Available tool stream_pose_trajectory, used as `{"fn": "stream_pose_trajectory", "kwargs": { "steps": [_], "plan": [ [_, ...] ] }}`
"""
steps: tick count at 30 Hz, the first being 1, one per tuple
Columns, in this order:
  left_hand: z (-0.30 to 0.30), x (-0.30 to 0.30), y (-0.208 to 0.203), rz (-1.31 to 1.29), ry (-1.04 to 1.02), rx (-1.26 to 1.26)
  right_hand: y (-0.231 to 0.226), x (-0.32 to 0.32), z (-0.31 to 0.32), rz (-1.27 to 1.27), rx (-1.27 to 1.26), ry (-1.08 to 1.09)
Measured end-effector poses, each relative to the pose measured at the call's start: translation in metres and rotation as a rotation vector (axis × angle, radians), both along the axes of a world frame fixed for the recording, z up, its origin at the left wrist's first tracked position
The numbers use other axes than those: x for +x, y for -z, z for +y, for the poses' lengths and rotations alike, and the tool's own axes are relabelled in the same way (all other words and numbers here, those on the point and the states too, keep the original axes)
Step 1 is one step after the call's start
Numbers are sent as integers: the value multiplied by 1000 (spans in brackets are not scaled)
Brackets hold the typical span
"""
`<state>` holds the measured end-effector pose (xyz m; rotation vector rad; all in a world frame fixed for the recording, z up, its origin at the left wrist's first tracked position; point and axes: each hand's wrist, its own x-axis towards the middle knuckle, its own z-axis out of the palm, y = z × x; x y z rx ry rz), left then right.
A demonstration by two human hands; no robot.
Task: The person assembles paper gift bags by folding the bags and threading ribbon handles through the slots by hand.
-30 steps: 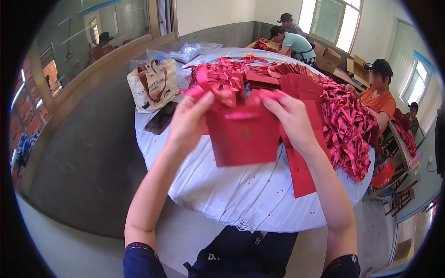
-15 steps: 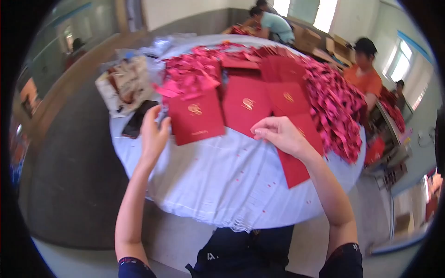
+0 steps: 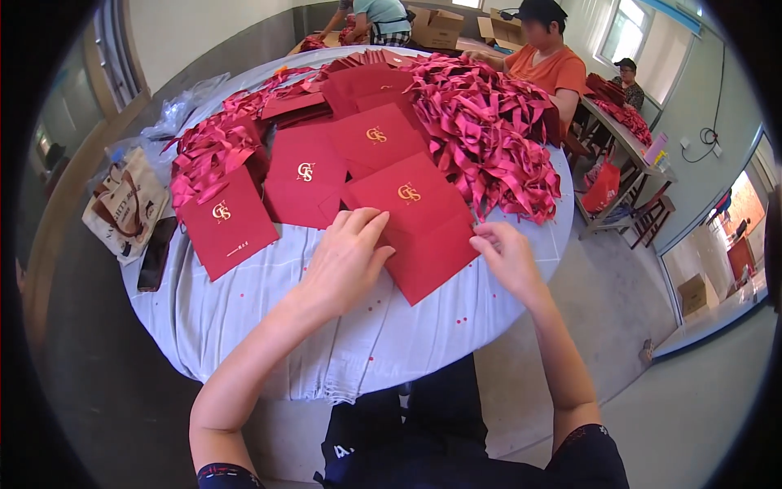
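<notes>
In front of me a flat red paper bag [image 3: 428, 236] with a gold emblem lies slanted on the cloth-covered table. My left hand [image 3: 346, 259] rests on its left edge, fingers stretched and thumb apart. By the bag's right edge, my right hand [image 3: 509, 259] has its thumb and fingertips pinched together; whatever is between them is too small to make out. The tips of dark pink ribbons [image 3: 497, 130] from a big heap come close to that hand. Further flat red bags lie to the left, one [image 3: 224, 228] at the near left and another [image 3: 305, 175] beside it.
A pale cloth [image 3: 269, 318] covers the round table, with small red dots scattered on it. At the left edge are a canvas tote [image 3: 126, 208] and a dark phone [image 3: 156, 254]. A person in orange [image 3: 550, 69] sits at the far right side. Cardboard boxes [image 3: 436, 28] stand behind.
My left hand has moved from the near-left bag to the left edge of the middle bag. My right hand has shifted to that bag's right edge. The view has turned rightward.
</notes>
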<state>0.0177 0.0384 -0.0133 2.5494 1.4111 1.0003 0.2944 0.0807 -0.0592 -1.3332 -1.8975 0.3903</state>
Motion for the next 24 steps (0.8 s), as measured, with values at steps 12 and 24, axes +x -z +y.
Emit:
{"fn": "stream_pose_trajectory", "kwargs": {
  "steps": [12,24],
  "plan": [
    [8,17,9,-252,-182,-137,6,-10,-8,86,-53,-22],
    [-9,-43,-39,-658,-312,-66,9,-10,-2,170,-104,-8]
  ]
}}
